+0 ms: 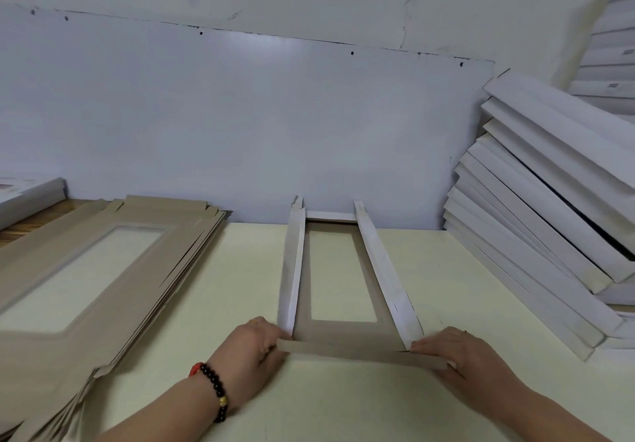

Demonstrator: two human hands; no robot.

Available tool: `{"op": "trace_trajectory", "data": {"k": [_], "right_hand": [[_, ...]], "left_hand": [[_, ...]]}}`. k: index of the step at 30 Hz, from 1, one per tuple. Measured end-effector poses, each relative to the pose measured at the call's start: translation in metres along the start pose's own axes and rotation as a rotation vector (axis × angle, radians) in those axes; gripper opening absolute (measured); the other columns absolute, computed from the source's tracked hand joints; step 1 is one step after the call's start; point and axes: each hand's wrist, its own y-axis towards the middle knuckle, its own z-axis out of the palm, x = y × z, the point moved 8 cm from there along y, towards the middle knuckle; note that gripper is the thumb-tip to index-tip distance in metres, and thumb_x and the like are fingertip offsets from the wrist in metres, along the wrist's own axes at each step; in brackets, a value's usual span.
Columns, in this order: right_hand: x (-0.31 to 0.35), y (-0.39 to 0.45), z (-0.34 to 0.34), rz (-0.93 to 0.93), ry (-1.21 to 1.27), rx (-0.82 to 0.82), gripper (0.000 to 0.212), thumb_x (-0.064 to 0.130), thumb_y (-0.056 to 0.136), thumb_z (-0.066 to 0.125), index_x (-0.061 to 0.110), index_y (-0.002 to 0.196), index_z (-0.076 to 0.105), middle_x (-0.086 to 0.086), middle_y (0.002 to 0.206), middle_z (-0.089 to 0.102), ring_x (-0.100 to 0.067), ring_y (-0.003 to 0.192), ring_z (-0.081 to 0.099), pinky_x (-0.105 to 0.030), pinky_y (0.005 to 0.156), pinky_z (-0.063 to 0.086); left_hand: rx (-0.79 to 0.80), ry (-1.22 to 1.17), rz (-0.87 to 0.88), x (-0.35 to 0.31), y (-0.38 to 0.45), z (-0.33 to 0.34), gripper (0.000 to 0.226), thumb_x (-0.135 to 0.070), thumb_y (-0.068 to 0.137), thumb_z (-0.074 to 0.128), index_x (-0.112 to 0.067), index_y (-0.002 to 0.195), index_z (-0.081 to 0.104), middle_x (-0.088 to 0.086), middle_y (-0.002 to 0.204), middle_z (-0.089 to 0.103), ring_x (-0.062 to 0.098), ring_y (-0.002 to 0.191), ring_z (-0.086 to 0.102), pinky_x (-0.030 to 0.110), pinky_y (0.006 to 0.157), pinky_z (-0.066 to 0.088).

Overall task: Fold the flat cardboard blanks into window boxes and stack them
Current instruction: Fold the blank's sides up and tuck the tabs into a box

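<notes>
Left hand (pixel 256 342) pinches near flap's left end; right hand (pixel 453 352) grips its right end. Half-folded box (pixel 338 331) lies mid-table (pixel 446 269), side walls raised. Flat blanks (pixel 68 269) stacked left; finished boxes (pixel 536 201) piled right.

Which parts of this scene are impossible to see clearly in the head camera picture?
- Left hand fingers: curled behind the near flap of the half-folded grey cardboard window box.
- Pile of flat beige cardboard blanks: cut off by the left and bottom edges; count unclear.
- Leaning stack of finished white boxes: cut off by the right edge.
- Small labels on the far boxes: too small to read.
</notes>
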Motion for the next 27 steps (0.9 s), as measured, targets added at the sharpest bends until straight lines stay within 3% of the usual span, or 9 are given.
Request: {"op": "trace_trajectory", "data": {"k": [2,4,6,10,14,17,21,24,27], "right_hand": [[-0.011,0.003,0.003,0.149,0.049,0.024,0.009,0.025,0.081,0.068,0.025,0.083,0.077,0.016,0.079,0.071,-0.006,0.074,0.062,-0.025,0.067,0.05],[-0.023,0.002,0.014,0.309,0.141,0.105,0.015,0.028,0.09,0.062,0.036,0.079,0.069,0.015,0.072,0.065,-0.006,0.075,0.058,-0.022,0.07,0.045],[-0.03,0.0,0.021,0.422,0.217,0.117,0.024,0.024,0.09,0.063,0.048,0.091,0.06,0.015,0.072,0.062,0.0,0.075,0.055,-0.014,0.069,0.04],[-0.038,-0.005,0.029,0.594,0.379,0.036,0.039,0.018,0.087,0.065,0.038,0.114,0.046,0.006,0.06,0.05,-0.006,0.057,0.049,-0.018,0.057,0.038],[-0.039,-0.007,0.029,0.636,0.37,-0.024,0.046,0.017,0.085,0.067,0.038,0.108,0.033,-0.001,0.065,0.059,-0.01,0.061,0.054,-0.026,0.06,0.042],[-0.04,-0.008,0.03,0.618,0.334,-0.011,0.036,0.019,0.086,0.066,0.035,0.094,0.034,0.0,0.067,0.06,-0.01,0.062,0.054,-0.026,0.06,0.042],[-0.037,-0.003,0.032,0.537,0.197,0.066,0.025,0.024,0.09,0.062,0.042,0.086,0.044,0.006,0.071,0.055,-0.005,0.069,0.049,-0.017,0.061,0.037],[-0.034,-0.002,0.034,0.509,0.138,0.111,0.023,0.029,0.09,0.061,0.047,0.089,0.047,0.01,0.078,0.056,-0.001,0.078,0.049,-0.014,0.065,0.033],[-0.031,0.0,0.032,0.488,0.103,0.127,0.021,0.031,0.087,0.065,0.049,0.087,0.054,0.011,0.074,0.057,0.002,0.079,0.048,-0.012,0.067,0.033]], "left_hand": [[0.025,0.013,-0.087,0.007,0.004,0.004,0.017,-0.017,0.094,0.052,-0.026,0.094,0.066,-0.022,0.08,0.053,-0.009,0.083,0.046,0.016,0.073,0.039],[0.019,-0.028,-0.172,0.014,0.006,0.007,0.018,-0.021,0.096,0.051,-0.034,0.104,0.059,-0.018,0.081,0.053,-0.007,0.081,0.049,0.008,0.071,0.036],[-0.023,-0.114,-0.245,0.017,0.006,0.007,0.021,-0.021,0.097,0.05,-0.038,0.108,0.048,-0.013,0.068,0.053,-0.004,0.069,0.052,0.01,0.064,0.038],[-0.1,-0.146,-0.294,0.015,0.006,0.007,0.031,-0.017,0.096,0.05,-0.034,0.115,0.032,-0.01,0.054,0.049,0.001,0.06,0.05,0.016,0.055,0.035],[-0.131,-0.109,-0.294,0.011,0.005,0.007,0.036,-0.017,0.095,0.05,-0.033,0.112,0.022,-0.006,0.058,0.048,0.006,0.056,0.048,0.018,0.053,0.033],[-0.115,-0.059,-0.296,0.011,0.007,0.006,0.025,-0.018,0.095,0.05,-0.03,0.101,0.029,-0.007,0.063,0.05,0.008,0.057,0.045,0.019,0.054,0.033],[-0.098,0.027,-0.237,0.005,0.009,0.005,0.014,-0.015,0.097,0.049,-0.022,0.085,0.052,-0.003,0.074,0.058,0.013,0.068,0.049,0.027,0.069,0.042],[-0.071,0.054,-0.184,0.002,0.008,0.007,0.014,-0.027,0.097,0.051,-0.019,0.099,0.062,-0.005,0.092,0.064,0.013,0.086,0.056,0.02,0.078,0.042],[-0.009,0.08,-0.145,0.004,0.006,0.012,0.024,-0.04,0.091,0.06,-0.024,0.108,0.06,-0.014,0.093,0.052,0.003,0.08,0.045,0.005,0.072,0.032]]}}
